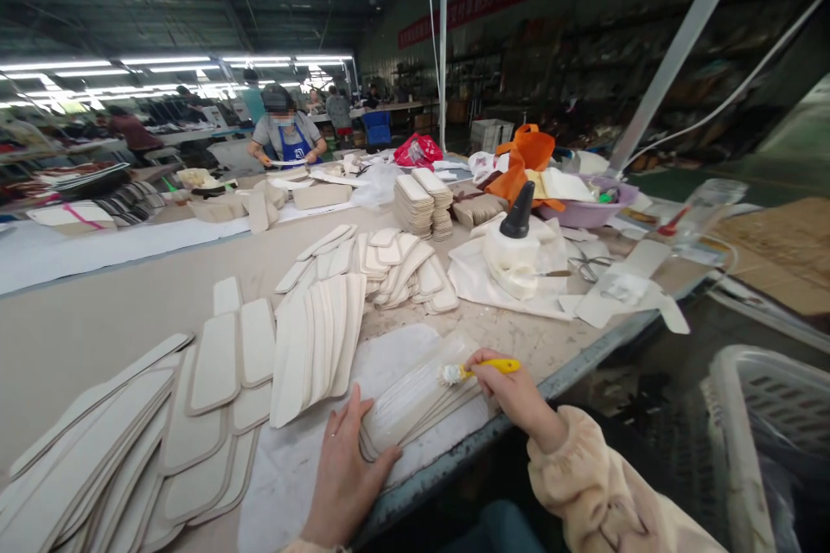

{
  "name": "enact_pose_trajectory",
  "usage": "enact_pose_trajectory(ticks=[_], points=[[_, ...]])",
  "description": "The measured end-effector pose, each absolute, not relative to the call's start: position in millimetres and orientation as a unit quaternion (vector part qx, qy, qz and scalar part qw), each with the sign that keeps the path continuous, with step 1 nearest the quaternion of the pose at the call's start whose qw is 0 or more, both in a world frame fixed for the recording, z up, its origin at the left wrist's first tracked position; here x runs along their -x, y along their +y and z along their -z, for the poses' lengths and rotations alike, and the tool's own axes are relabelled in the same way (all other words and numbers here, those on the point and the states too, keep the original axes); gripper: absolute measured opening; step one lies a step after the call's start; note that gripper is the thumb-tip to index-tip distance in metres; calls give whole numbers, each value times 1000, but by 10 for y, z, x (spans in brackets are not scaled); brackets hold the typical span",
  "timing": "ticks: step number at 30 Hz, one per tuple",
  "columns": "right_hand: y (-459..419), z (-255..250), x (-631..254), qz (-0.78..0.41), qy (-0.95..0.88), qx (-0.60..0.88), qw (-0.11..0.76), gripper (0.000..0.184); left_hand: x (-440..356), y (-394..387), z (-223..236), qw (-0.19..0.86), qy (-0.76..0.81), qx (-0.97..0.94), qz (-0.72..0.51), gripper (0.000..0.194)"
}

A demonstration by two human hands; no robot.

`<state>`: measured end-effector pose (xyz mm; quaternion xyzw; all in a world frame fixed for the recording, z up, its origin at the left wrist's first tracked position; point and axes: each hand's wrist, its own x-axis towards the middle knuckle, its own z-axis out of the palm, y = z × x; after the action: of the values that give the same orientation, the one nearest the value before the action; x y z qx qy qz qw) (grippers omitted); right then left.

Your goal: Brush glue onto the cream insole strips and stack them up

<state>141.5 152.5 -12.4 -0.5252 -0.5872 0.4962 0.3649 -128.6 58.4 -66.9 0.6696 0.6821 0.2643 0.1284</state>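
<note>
My right hand (509, 393) grips a brush (507, 365) with a yellow handle; its bristles are coated in white paste and rest on the top panel. This long, pale panel (411, 393) has a wet, shiny surface and lies on a fanned stack of similar panels. My left hand (347, 471) is spread at the near left end of the stack, thumb and fingers apart, touching its edge. Beneath the stack is a white sheet (278, 484). Just beyond, a white tub (512, 259) with a black cone-shaped top stands on a cloth.
Fanned piles of pale panels (217, 354) cover the left and middle of the table. Scissors (590, 263), a purple basin (600, 203) and a clear bottle (710, 203) lie to the right. Below the table edge stands a white plastic basket (739, 449). Across the table, another person (285, 134) works.
</note>
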Motion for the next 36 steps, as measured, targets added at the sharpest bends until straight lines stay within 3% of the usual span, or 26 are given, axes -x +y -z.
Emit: enact_pose_trajectory(ticks=[5,10,17,20,22,26,29,33,36], points=[[1621,113,-1596,-392,-630,556,375,18,1289,595,684,115,684,-671,-263,88],[1574,104,-1647,-209,-738,534,355,19,1296,599,701,117,682,-674,-258,92],[1492,194,-1378,-71,-854,473,204,19,1318,591,764,110,680,-680,-253,94],[1385,160,-1221,-68,-885,432,160,16,1316,603,759,114,675,-684,-253,95],[1278,109,-1151,-115,-901,380,175,16,1313,609,747,117,672,-686,-254,95],[1153,53,-1177,-271,-857,316,304,19,1311,596,736,118,670,-686,-257,94],[1250,113,-1327,-252,-800,393,378,20,1315,578,747,111,674,-683,-260,91],[1385,203,-1448,-134,-810,503,272,21,1318,570,759,114,674,-681,-262,87],[1273,172,-1332,-141,-842,463,239,20,1311,575,751,120,670,-680,-271,89]])
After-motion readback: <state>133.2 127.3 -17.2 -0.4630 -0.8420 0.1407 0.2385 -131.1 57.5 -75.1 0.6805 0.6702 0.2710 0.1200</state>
